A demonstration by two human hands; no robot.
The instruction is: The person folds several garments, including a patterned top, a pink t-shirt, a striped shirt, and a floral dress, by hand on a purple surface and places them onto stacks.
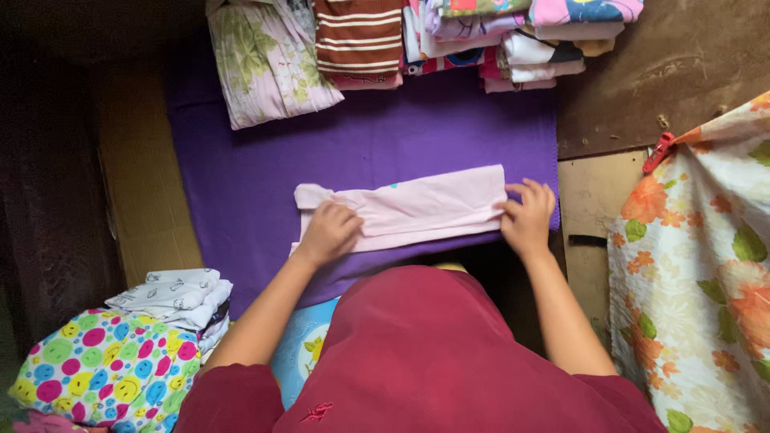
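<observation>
At the far left, near the person's knee, sits a bundle in a dotted cloth of smiling faces, with a short stack of white printed garments folded just behind it. A strip of brown cardboard runs along the edge of the purple mat that covers the middle of the floor.

On the mat lies a pale pink garment, folded into a long band running across in front of the person. The left hand rests flat on its left end, fingers curled loosely and pressing down rather than gripping. The right hand is at the garment's right end, its fingertips pinching the edge of the cloth, thumb beneath as far as I can tell.

Along the far edge of the mat stand folded piles: a pink floral bundle, a brown striped piece, then a mixed stack of bright children's clothes.

To the right, a floral cloth with orange blooms hangs down, held by a red clothespin.
</observation>
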